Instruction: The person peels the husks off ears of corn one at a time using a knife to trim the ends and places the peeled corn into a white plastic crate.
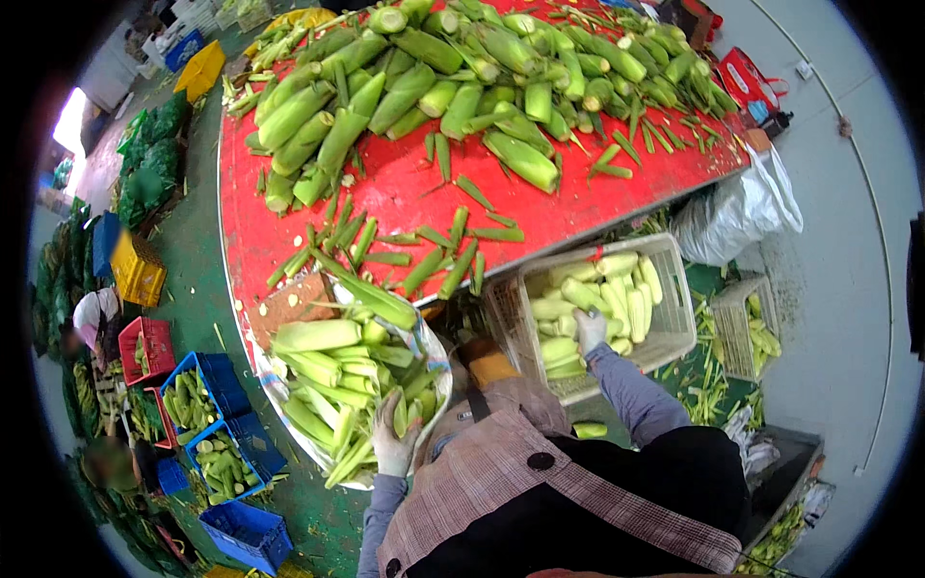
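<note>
My left hand [394, 437], in a pale glove, is at the right side of a woven sack [278, 394] full of green corn husks [318, 336], its fingers against the husks; whether it grips any cannot be told. My right hand [591, 329], gloved with a dark tip at the finger or thumb, reaches into a beige plastic crate [676, 271] and touches peeled corn cobs [578, 295]; its grip is unclear. Above, a large heap of corn in green husks [506, 47] lies on the red tabletop [289, 224], with cut husk pieces [426, 271] near its front edge.
A brick [300, 307] lies at the table edge beside the sack. A white plastic bag [737, 209] and a smaller crate of corn [730, 332] stand right. Blue crates [209, 383], a red crate [144, 350] and other people [101, 318] are at left. Husk scraps litter the green floor.
</note>
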A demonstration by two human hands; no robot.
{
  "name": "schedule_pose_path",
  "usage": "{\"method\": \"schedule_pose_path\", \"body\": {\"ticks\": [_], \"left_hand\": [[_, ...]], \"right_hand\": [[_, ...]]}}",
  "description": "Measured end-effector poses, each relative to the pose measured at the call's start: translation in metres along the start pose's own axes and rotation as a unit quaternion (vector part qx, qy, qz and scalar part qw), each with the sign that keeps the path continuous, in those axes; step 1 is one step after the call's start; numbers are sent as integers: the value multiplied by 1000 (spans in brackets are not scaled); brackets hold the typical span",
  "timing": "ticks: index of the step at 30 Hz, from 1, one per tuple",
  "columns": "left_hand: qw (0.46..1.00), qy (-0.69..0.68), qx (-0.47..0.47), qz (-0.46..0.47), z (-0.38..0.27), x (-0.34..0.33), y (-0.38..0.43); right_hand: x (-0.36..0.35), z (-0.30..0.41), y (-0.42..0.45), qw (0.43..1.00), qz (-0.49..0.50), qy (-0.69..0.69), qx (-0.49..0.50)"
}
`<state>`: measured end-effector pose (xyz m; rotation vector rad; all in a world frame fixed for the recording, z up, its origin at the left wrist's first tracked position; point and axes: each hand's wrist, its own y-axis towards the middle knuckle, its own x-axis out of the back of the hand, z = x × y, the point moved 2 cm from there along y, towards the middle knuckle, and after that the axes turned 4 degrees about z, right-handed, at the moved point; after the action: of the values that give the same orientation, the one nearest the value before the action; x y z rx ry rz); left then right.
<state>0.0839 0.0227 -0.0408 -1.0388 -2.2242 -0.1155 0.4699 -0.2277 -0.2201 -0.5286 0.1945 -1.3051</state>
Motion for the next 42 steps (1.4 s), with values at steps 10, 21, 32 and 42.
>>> {"method": "schedule_pose_path", "body": {"ticks": [10,21,32,42], "left_hand": [[987,-69,78,-125,-26,-3,36],[906,-291,233,-200,-4,-38,9],[923,-268,70,-268,-47,25,72],[752,-516,22,-410,-14,72,-8]], "right_hand": [[-382,305,96,590,209,-484,611],[-470,371,169,326,172,-646,668],[-408,346,-35,604,569,-302,469],[-370,206,-258,430,775,-281,370]]}}
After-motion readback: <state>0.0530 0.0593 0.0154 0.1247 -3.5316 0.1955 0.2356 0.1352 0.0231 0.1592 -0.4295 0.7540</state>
